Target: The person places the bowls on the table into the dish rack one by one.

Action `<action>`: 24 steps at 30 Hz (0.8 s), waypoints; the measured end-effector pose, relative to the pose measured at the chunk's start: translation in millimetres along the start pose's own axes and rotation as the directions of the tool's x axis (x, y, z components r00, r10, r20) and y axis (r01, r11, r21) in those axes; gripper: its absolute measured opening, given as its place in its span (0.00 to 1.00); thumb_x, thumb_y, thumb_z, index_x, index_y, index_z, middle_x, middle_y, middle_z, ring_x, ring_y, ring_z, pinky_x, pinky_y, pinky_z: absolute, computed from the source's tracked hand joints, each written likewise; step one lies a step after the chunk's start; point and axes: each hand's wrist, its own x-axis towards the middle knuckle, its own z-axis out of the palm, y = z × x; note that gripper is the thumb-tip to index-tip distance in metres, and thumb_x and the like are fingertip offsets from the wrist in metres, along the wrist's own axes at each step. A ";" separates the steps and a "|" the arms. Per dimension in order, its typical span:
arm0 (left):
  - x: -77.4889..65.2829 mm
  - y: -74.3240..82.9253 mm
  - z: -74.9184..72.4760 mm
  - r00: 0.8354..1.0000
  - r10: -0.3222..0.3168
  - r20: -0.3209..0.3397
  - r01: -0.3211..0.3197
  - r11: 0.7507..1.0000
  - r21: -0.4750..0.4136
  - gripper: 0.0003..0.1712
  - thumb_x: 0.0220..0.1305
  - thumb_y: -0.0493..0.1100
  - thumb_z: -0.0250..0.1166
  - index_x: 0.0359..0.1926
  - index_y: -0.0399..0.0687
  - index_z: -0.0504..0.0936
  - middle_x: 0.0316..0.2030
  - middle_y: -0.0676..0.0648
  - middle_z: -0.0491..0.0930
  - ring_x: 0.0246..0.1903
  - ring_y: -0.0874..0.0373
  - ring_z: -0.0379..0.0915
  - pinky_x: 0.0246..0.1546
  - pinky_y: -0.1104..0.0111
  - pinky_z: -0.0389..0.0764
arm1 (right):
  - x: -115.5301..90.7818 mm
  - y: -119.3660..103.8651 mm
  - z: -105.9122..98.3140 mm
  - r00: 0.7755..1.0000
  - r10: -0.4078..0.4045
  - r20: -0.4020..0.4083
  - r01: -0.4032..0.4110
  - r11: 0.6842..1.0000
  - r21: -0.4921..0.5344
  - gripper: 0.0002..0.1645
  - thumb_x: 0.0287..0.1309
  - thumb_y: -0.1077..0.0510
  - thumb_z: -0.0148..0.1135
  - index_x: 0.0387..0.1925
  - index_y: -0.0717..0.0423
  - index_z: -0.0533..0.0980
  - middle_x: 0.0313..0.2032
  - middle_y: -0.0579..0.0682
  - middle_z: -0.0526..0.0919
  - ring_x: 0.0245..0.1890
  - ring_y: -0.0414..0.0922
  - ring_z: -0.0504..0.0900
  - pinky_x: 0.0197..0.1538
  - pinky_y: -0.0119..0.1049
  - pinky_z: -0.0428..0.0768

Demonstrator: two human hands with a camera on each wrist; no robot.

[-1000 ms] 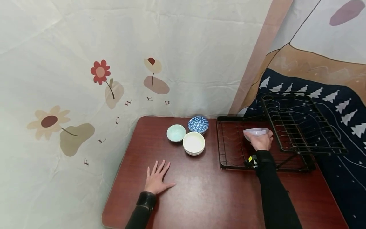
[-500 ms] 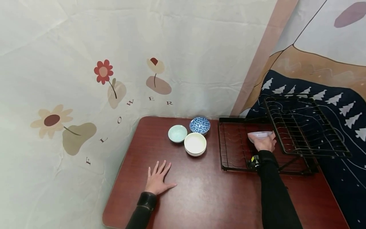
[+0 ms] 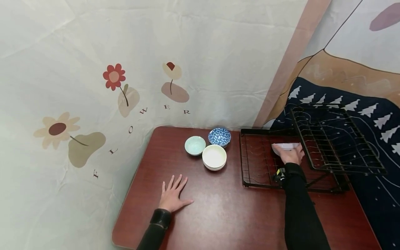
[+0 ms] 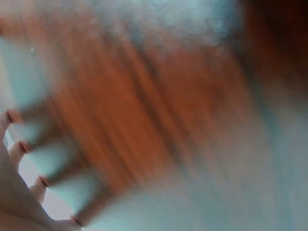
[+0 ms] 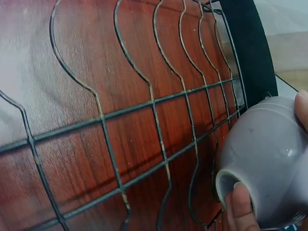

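Note:
My right hand [image 3: 292, 155] grips a pale grey-white bowl [image 3: 288, 146] inside the lower level of the black wire dish rack [image 3: 242, 163]. In the right wrist view the bowl [image 5: 264, 144] is tilted, its underside and foot ring facing the camera, and a fingertip [image 5: 241, 199] presses inside the ring. Whether the bowl touches the wires I cannot tell. My left hand [image 3: 171, 197] rests on the table with its fingers spread, holding nothing. Past it stand a pale green bowl [image 3: 195, 145], a blue-patterned bowl [image 3: 219, 137] and stacked cream bowls [image 3: 214, 157].
The rack's raised upper shelf [image 3: 339, 139] overhangs the right side, close to my right hand. Curved wires [image 5: 159, 120] run across the rack's lower level. A reddish-brown table [image 3: 218, 215] bears everything, with a printed cloth [image 3: 218, 69] hanging behind its far edge.
My right hand has moved the bowl slightly to the right within the rack, and the bowl's tilt has changed a little. My left hand has stayed put. The head view has shifted slightly.

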 end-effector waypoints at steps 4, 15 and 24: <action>1.4 1.0 1.0 1.000 0.004 0.000 -0.004 1.000 -0.003 0.61 0.56 0.78 0.76 0.86 0.64 0.67 0.87 0.46 0.62 0.88 0.36 0.49 0.83 0.25 0.47 | 0.8 -5.1 -0.7 0.999 -0.020 -0.043 0.018 0.999 -0.046 0.75 0.69 0.29 0.67 0.90 0.60 0.31 0.88 0.73 0.37 0.87 0.75 0.43 0.87 0.71 0.49; 0.0 2.0 -1.0 1.000 -0.007 0.004 0.007 1.000 -0.003 0.61 0.56 0.80 0.75 0.86 0.66 0.66 0.87 0.47 0.62 0.88 0.36 0.49 0.83 0.26 0.47 | 4.0 -19.0 -1.8 0.998 -0.032 -0.054 0.027 0.996 -0.088 0.70 0.72 0.31 0.64 0.90 0.61 0.35 0.86 0.75 0.48 0.85 0.78 0.49 0.86 0.71 0.53; -1.6 0.2 -0.4 1.000 -0.010 -0.001 0.010 1.000 -0.010 0.62 0.55 0.79 0.75 0.86 0.67 0.66 0.88 0.48 0.61 0.89 0.38 0.48 0.84 0.27 0.45 | 7.6 -26.7 -1.8 0.999 -0.027 -0.024 0.024 0.993 -0.119 0.69 0.73 0.30 0.61 0.89 0.63 0.36 0.82 0.81 0.53 0.82 0.80 0.54 0.84 0.72 0.59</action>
